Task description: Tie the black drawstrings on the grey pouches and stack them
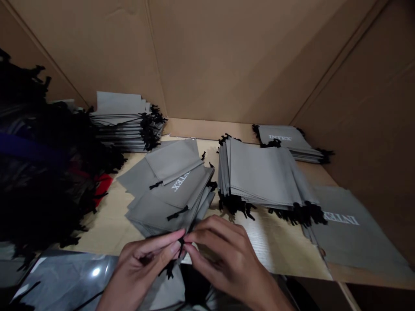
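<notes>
Grey fabric drawstring pouch [162, 211], where is it?

Lying in a loose stack on the pale tabletop [106, 224], near its front edge.

And the grip?

Left hand [139, 270] and right hand [227, 259] pinch a thin black cord [180, 248], fingertips nearly closed.

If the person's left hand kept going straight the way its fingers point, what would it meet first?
The left hand would probably meet the black drawstring at its fingertips first, then the right hand just beyond, though depth is hard to judge from this view.
</notes>
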Demonstrator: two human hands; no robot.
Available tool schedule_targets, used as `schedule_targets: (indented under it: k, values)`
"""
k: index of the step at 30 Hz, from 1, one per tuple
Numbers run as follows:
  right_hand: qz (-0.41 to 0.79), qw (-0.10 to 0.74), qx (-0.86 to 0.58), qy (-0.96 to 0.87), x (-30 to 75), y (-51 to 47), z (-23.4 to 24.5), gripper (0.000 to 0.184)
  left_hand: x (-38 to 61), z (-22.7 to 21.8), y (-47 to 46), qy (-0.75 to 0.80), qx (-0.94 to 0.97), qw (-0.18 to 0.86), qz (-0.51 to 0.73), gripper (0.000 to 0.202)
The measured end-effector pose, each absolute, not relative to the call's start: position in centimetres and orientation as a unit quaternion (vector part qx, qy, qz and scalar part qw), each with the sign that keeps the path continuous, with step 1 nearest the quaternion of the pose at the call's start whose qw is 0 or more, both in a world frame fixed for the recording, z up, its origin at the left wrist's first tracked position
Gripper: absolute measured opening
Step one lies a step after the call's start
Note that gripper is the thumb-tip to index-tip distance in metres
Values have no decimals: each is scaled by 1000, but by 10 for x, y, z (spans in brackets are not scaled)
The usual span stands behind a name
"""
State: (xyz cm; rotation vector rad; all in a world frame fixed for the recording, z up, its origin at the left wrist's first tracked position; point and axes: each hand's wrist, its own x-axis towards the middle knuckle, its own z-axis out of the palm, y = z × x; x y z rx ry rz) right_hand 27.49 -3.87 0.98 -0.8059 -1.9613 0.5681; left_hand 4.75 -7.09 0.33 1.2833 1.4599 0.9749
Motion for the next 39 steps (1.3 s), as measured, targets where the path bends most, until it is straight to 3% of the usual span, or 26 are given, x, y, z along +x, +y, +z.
schedule_targets:
  k: [11, 20, 25, 31, 39]
  values:
    - [173, 418, -337, -825, 276, -40, 11, 5, 52, 9, -74, 603, 554, 418, 393, 20]
    - [75, 431, -342, -832, 262, -43, -4, 15, 55, 8, -75, 597, 572, 413, 381, 19]
    - [97, 449, -336, -822, 261, -41, -10, 20, 52, 23, -74, 586, 584, 408, 386, 20]
    - [135, 460, -327, -814, 264, -39, -12, 18, 53, 37, -75, 612, 606, 310, 403, 16]
    - [81, 443, -307, -839, 267, -36, -11, 16, 68, 35, -75, 600, 626, 277, 415, 20]
